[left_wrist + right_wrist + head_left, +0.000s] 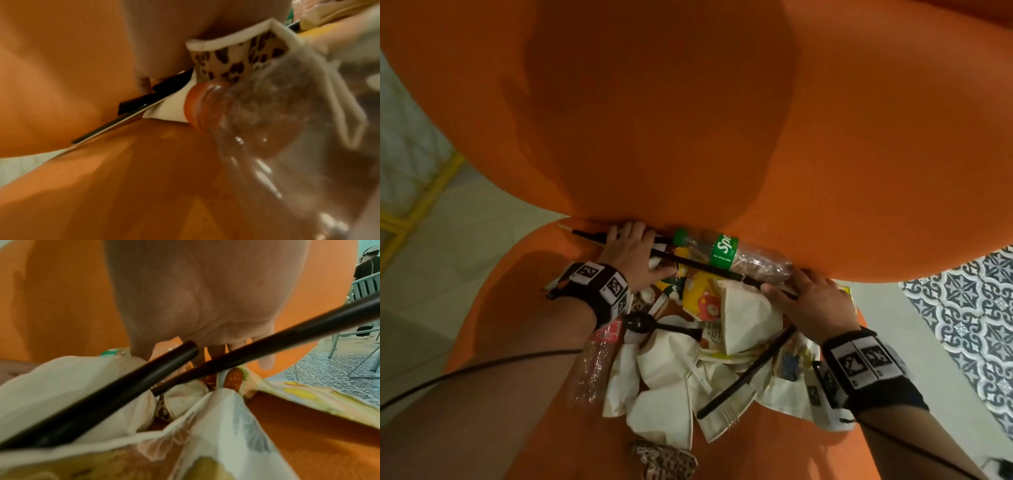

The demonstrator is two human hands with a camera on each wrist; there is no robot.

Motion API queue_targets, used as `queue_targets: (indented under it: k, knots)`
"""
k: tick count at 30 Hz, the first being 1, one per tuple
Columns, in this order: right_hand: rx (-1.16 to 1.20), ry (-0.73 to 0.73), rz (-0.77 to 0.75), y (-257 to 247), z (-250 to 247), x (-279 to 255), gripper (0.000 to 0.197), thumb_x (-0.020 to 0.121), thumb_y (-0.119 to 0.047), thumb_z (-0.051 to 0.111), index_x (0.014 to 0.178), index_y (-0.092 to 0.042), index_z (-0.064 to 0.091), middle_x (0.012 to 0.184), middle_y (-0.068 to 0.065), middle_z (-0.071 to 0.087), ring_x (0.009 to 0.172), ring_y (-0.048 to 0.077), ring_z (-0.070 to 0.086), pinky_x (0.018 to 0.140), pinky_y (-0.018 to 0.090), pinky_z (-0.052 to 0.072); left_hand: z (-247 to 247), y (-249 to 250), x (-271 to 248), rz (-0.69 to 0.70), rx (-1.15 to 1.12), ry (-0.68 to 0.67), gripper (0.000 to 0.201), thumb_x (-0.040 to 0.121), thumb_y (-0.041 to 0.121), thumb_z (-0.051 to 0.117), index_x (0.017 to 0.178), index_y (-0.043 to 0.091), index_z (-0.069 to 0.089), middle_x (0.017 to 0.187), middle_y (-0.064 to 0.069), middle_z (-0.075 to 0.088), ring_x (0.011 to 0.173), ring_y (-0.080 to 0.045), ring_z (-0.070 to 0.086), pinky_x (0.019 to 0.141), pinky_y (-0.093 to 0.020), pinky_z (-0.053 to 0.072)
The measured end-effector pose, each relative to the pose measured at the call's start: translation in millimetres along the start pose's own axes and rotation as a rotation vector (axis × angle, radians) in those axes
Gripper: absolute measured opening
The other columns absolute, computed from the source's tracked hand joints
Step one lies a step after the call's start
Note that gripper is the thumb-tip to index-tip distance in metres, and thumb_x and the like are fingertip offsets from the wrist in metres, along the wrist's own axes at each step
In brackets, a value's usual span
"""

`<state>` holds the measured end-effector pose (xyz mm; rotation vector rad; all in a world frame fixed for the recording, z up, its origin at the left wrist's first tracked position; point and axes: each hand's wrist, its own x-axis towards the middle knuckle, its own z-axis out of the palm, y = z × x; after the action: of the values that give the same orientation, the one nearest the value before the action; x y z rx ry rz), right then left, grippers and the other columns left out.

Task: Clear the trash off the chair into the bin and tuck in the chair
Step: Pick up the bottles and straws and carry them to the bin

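The orange chair fills the head view, its backrest (pixel 671 120) above and its seat (pixel 517 291) heaped with trash. A clear Sprite bottle (pixel 726 253) with a green cap lies in the crease at the back of the seat, and a long black straw (pixel 705 269) crosses it. My left hand (pixel 633 253) lies over the straw's left part beside the cap, fingers pointing down into the crease (pixel 144 81). At the bottle's other end my right hand (pixel 811 298) rests with fingers straight (pixel 267 361). Below the hands lie white paper containers (pixel 671 359), a yellow wrapper (pixel 702 294) and a printed napkin (pixel 791 370).
A crushed clear bottle (pixel 599 356), a black spoon (pixel 640 322) and a leopard-print cup (pixel 664 462) also lie on the seat. Patterned floor tiles (pixel 962 308) show at the right, a yellow frame (pixel 417 205) at the left. Metal chair legs (pixel 366 356) stand beyond. No bin is in view.
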<state>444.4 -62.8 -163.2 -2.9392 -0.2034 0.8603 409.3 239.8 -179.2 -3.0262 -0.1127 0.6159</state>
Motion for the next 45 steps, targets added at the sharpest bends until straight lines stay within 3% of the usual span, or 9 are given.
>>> queue_targets:
  k: [7,16,25,28,31,35,38,41,45]
  knots:
    - [0.074,0.001,0.040,-12.5,5.7,1.4,0.091,0.068,-0.088,0.030,0.133,-0.026,0.047,0.140,0.001,0.038,0.123,0.032,0.041,0.100,0.048,0.042,7.2,3.7,-7.1,-0.009,-0.114,0.026,0.075,0.081,0.072,0.037,0.134,0.019,0.035,0.140,-0.003,0.038,0.126,-0.025,0.038,0.101,-0.043,0.029]
    - [0.126,0.017,-0.009,-43.9,29.4,-24.3,0.073,0.080,-0.074,0.039,0.129,-0.021,0.047,0.125,0.008,0.045,0.117,0.032,0.045,0.099,0.047,0.041,9.1,-1.9,-19.0,-0.022,-0.109,0.093,0.037,0.093,0.036,0.044,0.127,0.021,0.043,0.130,-0.001,0.047,0.123,-0.024,0.040,0.107,-0.047,0.027]
    - [0.282,0.134,-0.077,-49.4,34.1,-31.6,0.075,0.080,-0.068,0.049,0.138,-0.023,0.033,0.135,0.006,0.042,0.117,0.032,0.050,0.091,0.046,0.049,1.7,-0.2,-21.6,-0.036,-0.203,0.040,0.053,0.089,0.037,0.053,0.137,0.020,0.038,0.140,-0.003,0.040,0.131,-0.025,0.034,0.111,-0.049,0.023]
    - [0.238,0.204,-0.047,-45.4,24.0,-29.3,0.077,0.082,-0.071,0.042,0.141,-0.023,0.033,0.139,0.005,0.044,0.122,0.031,0.047,0.097,0.047,0.044,-6.4,0.1,-29.4,-0.051,-0.253,0.062,0.055,0.087,0.037,0.056,0.137,0.020,0.040,0.142,-0.003,0.038,0.133,-0.025,0.033,0.112,-0.049,0.022]
    - [0.361,0.198,-0.009,-48.8,17.5,-18.1,0.074,0.080,-0.071,0.045,0.140,-0.028,0.034,0.138,0.004,0.046,0.122,0.029,0.048,0.099,0.050,0.042,-13.4,-0.8,-58.3,-0.209,-0.452,0.193,0.050,0.087,0.032,0.059,0.133,0.017,0.046,0.138,-0.006,0.043,0.128,-0.026,0.039,0.107,-0.046,0.034]
    - [0.580,0.171,-0.024,-61.7,13.1,-2.1,0.074,0.078,-0.065,0.056,0.137,-0.026,0.035,0.127,-0.001,0.058,0.107,0.023,0.060,0.086,0.045,0.053,-10.7,10.6,-120.9,-0.499,-0.701,0.302,0.042,0.089,0.029,0.058,0.129,0.020,0.048,0.129,-0.008,0.046,0.115,-0.023,0.046,0.089,-0.030,0.039]
    - [0.676,0.205,-0.031,-68.1,7.7,3.3,0.068,0.079,-0.052,0.065,0.133,-0.023,0.036,0.120,-0.003,0.061,0.101,0.020,0.062,0.086,0.041,0.054,19.7,20.2,-161.3,-0.691,-0.838,0.267,0.050,0.086,0.045,0.057,0.130,0.026,0.044,0.130,-0.009,0.048,0.113,-0.025,0.048,0.092,-0.038,0.043]
    - [0.819,0.237,-0.023,-70.6,6.7,6.8,0.061,0.077,-0.044,0.072,0.124,-0.022,0.041,0.108,-0.004,0.062,0.090,0.015,0.060,0.085,0.039,0.054,50.0,35.1,-189.7,-0.885,-0.854,0.118,0.078,0.070,0.070,0.058,0.132,0.024,0.040,0.131,-0.009,0.047,0.119,-0.030,0.047,0.099,-0.046,0.040]
    - [0.971,0.218,0.002,-72.9,8.3,12.1,0.062,0.073,-0.046,0.075,0.118,-0.020,0.042,0.098,-0.005,0.060,0.091,0.021,0.061,0.086,0.045,0.052,65.9,65.5,-204.9,-0.986,-0.824,0.030,0.080,0.068,0.049,0.074,0.130,0.011,0.039,0.128,-0.013,0.044,0.117,-0.031,0.045,0.095,-0.041,0.038]
